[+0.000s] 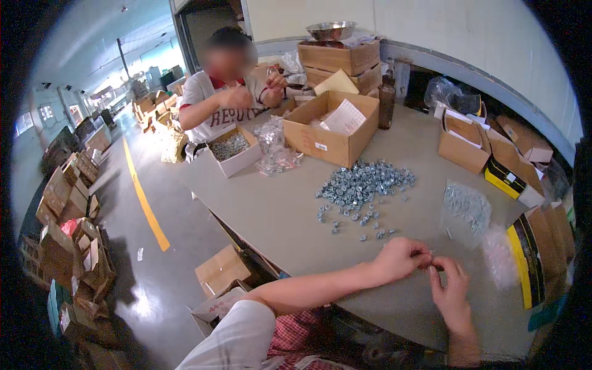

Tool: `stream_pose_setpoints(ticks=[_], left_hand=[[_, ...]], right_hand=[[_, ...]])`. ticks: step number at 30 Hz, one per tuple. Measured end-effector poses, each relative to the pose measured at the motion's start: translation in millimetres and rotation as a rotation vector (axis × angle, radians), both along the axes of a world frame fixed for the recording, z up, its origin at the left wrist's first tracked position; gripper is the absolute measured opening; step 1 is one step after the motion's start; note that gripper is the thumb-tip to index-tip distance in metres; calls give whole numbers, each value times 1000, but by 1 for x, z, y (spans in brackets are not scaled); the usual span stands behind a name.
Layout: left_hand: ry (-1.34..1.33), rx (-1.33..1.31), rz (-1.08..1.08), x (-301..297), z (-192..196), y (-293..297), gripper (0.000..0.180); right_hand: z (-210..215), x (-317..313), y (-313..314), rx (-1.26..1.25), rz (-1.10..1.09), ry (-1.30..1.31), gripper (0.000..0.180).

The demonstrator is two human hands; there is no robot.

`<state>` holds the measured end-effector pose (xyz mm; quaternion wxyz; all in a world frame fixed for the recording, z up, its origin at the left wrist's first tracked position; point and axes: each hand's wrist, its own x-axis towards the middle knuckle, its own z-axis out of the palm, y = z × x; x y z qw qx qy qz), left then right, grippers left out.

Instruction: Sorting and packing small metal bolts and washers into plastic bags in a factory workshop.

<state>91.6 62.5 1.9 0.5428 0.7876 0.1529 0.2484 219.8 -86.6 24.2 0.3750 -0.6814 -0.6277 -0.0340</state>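
Above the near right part of the grey table (277, 216), my left hand (401, 258) and my right hand (450, 285) meet fingertip to fingertip. Both are closed in a pinch, and whatever lies between the fingertips is too small to make out. Just beyond them spreads a heap of small silvery metal fasteners (364, 185), with a few strays on its near side. To the right of the heap lies a clear plastic bag of thin pale pins (467, 209). Nearer to my right hand is another clear bag with pinkish contents (501, 256).
A large open cardboard box (333, 145) stands behind the heap, beside a brown bottle (386, 102). Across the table a person (228, 92) works near a white box of metal parts (231, 151). Black-and-yellow boxes (524, 259) line the right edge. Cartons (222, 271) stand below the table's left edge.
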Motion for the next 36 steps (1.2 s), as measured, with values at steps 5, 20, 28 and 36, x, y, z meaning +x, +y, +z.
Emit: stream_pose_setpoints(ticks=[5, 20, 28, 36], left_hand=[[-49, 206, 71, -4, 1, -5, 16], [-19, 176, 78, -3, 2, -10, 20], [23, 18, 25, 1, 8, -8, 13], [15, 60, 45, 0, 2, -9, 4]], right_hand=[[-2, -9, 1, -15, 29, 33, 25], [-13, 2, 3, 28, 49, 435, 17], [-27, 16, 10, 38, 59, 436, 19], [-15, 7, 1, 83, 125, 126, 32]])
